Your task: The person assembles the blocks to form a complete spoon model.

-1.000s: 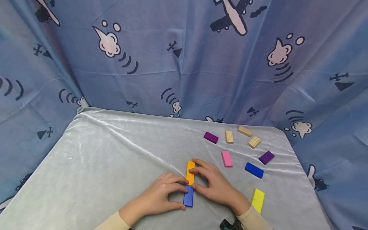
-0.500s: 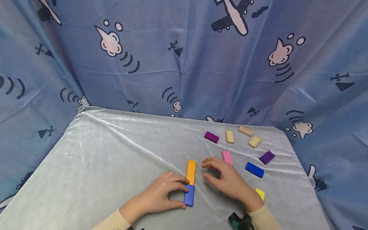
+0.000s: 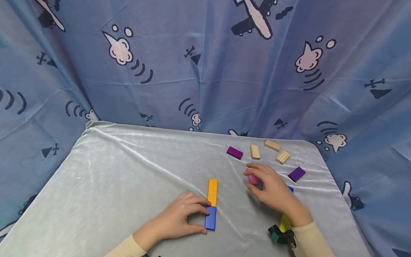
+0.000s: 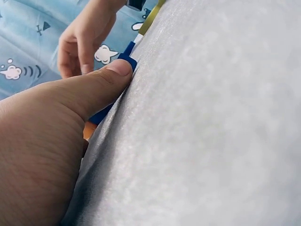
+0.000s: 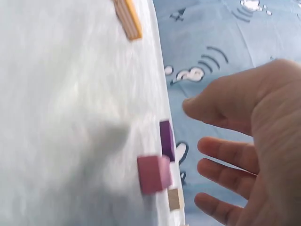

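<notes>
An orange block [image 3: 212,192] and a blue block [image 3: 210,221] lie end to end in a line on the grey cloth. My left hand [image 3: 179,219] holds the blue block from its left side, the thumb at the near end and a finger near the far end. In the left wrist view the thumb presses against the blue block's end [image 4: 128,61]. My right hand [image 3: 277,191] hovers around the pink block [image 3: 253,179] with fingers spread and nothing between them. The right wrist view has that pink block [image 5: 153,174] standing apart from the fingers.
Behind the right hand lie a magenta block [image 3: 234,152], a purple block [image 3: 297,174] and several plain wooden blocks [image 3: 255,152]. A second blue block [image 3: 290,189] and a yellow block [image 3: 284,224] are partly covered by the right arm. A patterned blue curtain [image 3: 167,71] borders the table.
My right hand has left the orange block and moved right and away from me, over to the pink block. The left hand has stayed at the blue block.
</notes>
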Available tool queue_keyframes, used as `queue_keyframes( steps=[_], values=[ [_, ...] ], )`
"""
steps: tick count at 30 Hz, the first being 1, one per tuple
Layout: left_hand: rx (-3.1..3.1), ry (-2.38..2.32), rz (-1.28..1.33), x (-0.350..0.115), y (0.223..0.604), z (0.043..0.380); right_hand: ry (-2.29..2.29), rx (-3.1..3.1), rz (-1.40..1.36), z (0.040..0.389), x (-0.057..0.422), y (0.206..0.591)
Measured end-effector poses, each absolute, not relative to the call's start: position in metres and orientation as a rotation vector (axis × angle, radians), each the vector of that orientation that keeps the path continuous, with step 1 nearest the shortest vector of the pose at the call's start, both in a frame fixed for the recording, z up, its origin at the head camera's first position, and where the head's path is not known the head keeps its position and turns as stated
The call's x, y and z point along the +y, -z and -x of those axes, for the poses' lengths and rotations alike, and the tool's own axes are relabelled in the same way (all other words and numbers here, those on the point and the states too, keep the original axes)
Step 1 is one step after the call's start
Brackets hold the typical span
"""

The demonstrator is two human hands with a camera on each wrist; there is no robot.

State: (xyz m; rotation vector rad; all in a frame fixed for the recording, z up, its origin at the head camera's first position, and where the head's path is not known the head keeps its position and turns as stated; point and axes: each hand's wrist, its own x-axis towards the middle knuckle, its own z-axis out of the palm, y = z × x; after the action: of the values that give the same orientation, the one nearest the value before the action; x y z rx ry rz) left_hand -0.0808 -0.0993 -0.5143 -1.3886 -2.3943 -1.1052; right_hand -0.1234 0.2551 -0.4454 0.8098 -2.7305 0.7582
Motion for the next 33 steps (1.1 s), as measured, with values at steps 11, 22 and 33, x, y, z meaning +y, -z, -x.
queue_keyframes(
  steps=[11,22,33],
  values=[
    [-2.363,1.081,1.403,-0.099,0.512,0.080,-0.756,-2.913,-0.641,0.132,0.280,0.457],
    [-2.390,1.090,1.394,-0.098,0.512,0.079,-0.822,-2.932,-0.633,0.139,0.289,0.472],
    [-2.419,1.099,1.385,-0.098,0.513,0.079,-0.855,-2.899,-0.642,0.138,0.292,0.474]
  ],
)
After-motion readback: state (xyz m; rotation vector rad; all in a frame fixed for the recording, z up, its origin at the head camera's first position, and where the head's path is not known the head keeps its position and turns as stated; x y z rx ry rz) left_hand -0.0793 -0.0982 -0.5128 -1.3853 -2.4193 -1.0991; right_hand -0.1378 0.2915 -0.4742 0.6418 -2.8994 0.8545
